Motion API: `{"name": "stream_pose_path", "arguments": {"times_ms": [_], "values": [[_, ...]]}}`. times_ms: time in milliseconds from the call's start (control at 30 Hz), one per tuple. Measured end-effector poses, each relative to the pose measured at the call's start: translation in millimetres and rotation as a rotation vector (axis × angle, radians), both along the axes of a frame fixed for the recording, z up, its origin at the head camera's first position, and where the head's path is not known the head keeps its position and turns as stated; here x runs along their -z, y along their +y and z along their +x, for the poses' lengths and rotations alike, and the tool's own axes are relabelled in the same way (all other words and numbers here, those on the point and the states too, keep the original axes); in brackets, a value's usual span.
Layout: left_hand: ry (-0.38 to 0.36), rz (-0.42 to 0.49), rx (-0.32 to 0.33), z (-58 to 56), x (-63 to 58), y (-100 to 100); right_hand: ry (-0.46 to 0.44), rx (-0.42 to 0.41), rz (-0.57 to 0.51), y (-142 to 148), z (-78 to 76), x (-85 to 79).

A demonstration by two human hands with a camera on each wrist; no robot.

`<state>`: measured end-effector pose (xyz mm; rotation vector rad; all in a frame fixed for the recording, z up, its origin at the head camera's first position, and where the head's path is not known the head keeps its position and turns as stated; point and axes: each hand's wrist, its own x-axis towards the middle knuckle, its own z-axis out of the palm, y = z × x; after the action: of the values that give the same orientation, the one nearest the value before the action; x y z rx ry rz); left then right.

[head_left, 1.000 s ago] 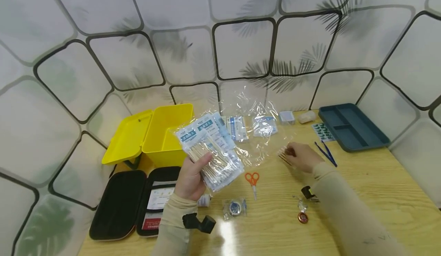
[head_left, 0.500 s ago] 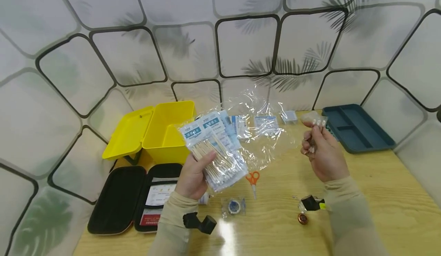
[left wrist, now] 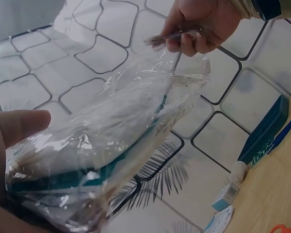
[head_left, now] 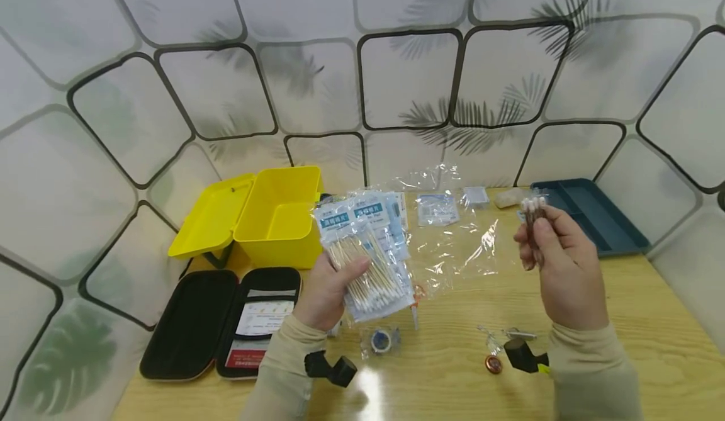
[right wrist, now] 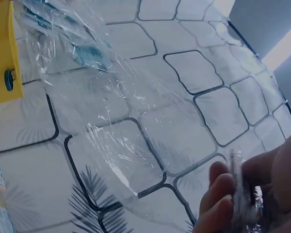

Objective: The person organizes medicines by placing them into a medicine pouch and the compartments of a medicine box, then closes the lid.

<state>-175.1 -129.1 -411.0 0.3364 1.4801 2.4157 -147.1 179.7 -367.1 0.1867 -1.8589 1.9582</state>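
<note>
My left hand (head_left: 325,292) grips a clear bag of cotton swabs (head_left: 368,276) together with blue-and-white pad packets (head_left: 354,213), its thumb lying across the front. A large clear plastic bag (head_left: 478,248) spreads out to the right of these packets. My right hand (head_left: 569,270) is raised at the right and pinches a small clear-wrapped bundle of brown sticks with white tips (head_left: 533,210), tips upward. In the left wrist view the swab bag's clear wrapping (left wrist: 82,145) fills the foreground. The right wrist view shows my right-hand fingers (right wrist: 220,189) around the shiny wrapping.
Left on the table stand an open yellow box (head_left: 283,213) and an open black case (head_left: 260,320). Near the front lie a wrapped tape roll (head_left: 381,341), partly covered orange scissors (head_left: 416,311) and a small red-brown round item (head_left: 493,364). A dark teal tray (head_left: 614,238) sits back right.
My right hand has lifted away from the table and moved right, turning the small bundle so its white tips point up. My left hand has shifted slightly right with its packets.
</note>
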Motion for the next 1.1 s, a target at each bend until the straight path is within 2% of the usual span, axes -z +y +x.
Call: {"name": "stream_pose_path", "arguments": {"times_ms": [100,167,233,300,433,533,633,733,800,867,1033,1100], "values": [[-0.015,-0.027,0.025,1.1,0.8,4,-0.041,0.146,0.335,0,2.0,-0.4],[-0.028,-0.043,0.040,2.6,2.3,8,-0.079,0.190,0.511,1,3.8,1.1],[-0.044,-0.060,0.067,3.7,3.3,11,-0.107,0.174,0.625,2,5.2,1.7],[-0.052,-0.070,0.099,4.5,4.2,14,-0.113,0.108,0.704,3,5.6,1.5],[-0.076,-0.082,0.175,4.3,7.0,19,-0.017,-0.026,0.839,5,3.0,3.9],[-0.091,-0.086,0.204,3.9,10.3,22,0.023,-0.087,0.859,6,0.0,5.3],[-0.099,-0.092,0.209,2.8,13.7,25,0.000,-0.122,0.800,4,-1.3,5.1],[-0.115,-0.100,0.174,1.5,14.9,28,-0.034,-0.190,0.712,0,-1.0,5.2],[-0.121,-0.096,0.139,1.2,14.7,29,-0.041,-0.234,0.692,-3,-0.4,5.6],[-0.122,-0.080,0.119,2.0,14.2,30,-0.039,-0.286,0.692,-7,0.6,5.7],[-0.089,-0.053,0.155,8.2,13.4,34,-0.049,-0.388,0.745,-14,3.2,6.0],[-0.066,-0.051,0.160,10.4,13.2,36,-0.054,-0.397,0.750,-16,4.3,6.0]]}}
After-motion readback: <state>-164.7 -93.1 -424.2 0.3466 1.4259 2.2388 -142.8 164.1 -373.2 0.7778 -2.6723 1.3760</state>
